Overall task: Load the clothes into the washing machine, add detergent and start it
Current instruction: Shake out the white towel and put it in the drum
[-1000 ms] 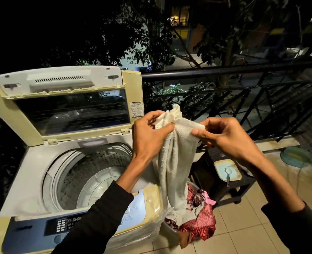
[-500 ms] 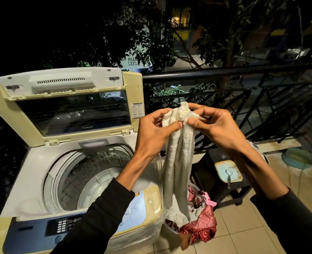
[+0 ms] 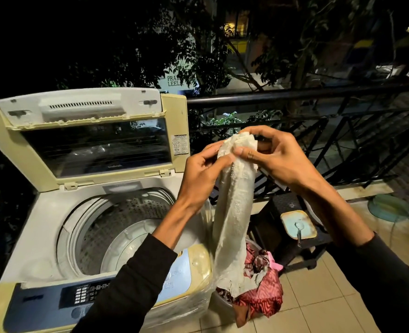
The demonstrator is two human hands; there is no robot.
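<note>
- Nearest, the washing machine's control panel [image 3: 78, 298] lies partly behind a dark left sleeve [image 3: 136, 284].
- Red patterned clothes [image 3: 263, 292] fill a basin on the tiled floor [image 3: 318, 296], just beside the washing machine [image 3: 42, 236].
- Both hands, left hand [image 3: 198, 174] and right hand [image 3: 278, 157], pinch the top of a white towel [image 3: 234, 212] hanging over the clothes.
- The drum [image 3: 117, 224] is open, the lid [image 3: 83, 138] raised.
- Beyond, a black railing [image 3: 294, 94] and dark trees [image 3: 150, 44].
</note>
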